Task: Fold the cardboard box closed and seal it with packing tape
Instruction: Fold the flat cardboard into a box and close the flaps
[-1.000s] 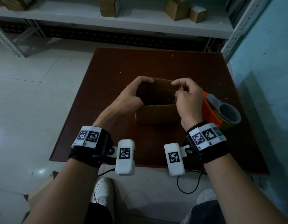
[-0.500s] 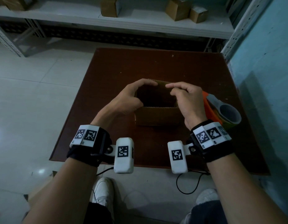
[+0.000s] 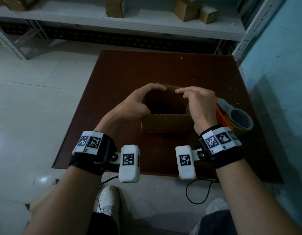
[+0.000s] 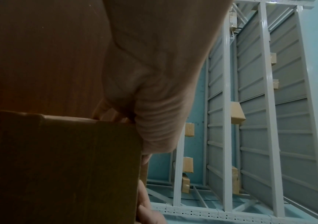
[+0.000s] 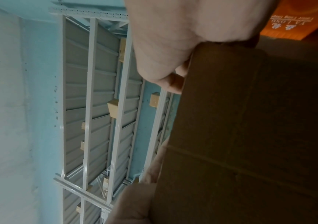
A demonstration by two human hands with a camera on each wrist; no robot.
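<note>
A small brown cardboard box [image 3: 165, 123] stands open-topped in the middle of the dark brown table [image 3: 163, 68], its inside in shadow. My left hand [image 3: 138, 104] curls round the box's left side, its index finger lying along the far top edge. My right hand [image 3: 199, 106] curls over the right side, fingertips also at the far edge, close to the left ones. In the left wrist view my palm [image 4: 154, 75] lies against the box wall [image 4: 62, 166]. In the right wrist view thumb and fingers [image 5: 173, 37] sit on either side of the cardboard [image 5: 249, 136]. An orange tape dispenser [image 3: 238, 119] lies just right of the box.
A white metal shelf [image 3: 146, 21] with several small cardboard boxes [image 3: 115, 5] runs behind the table. A pale blue wall [image 3: 282, 82] stands close on the right. A black cable [image 3: 197, 192] hangs below the table's near edge, by my shoes. White tiled floor lies to the left.
My right hand has pressed the upright right flap inward and moved left over the opening. Both hands' fingertips have come closer together at the far edge. The box has stayed in place.
</note>
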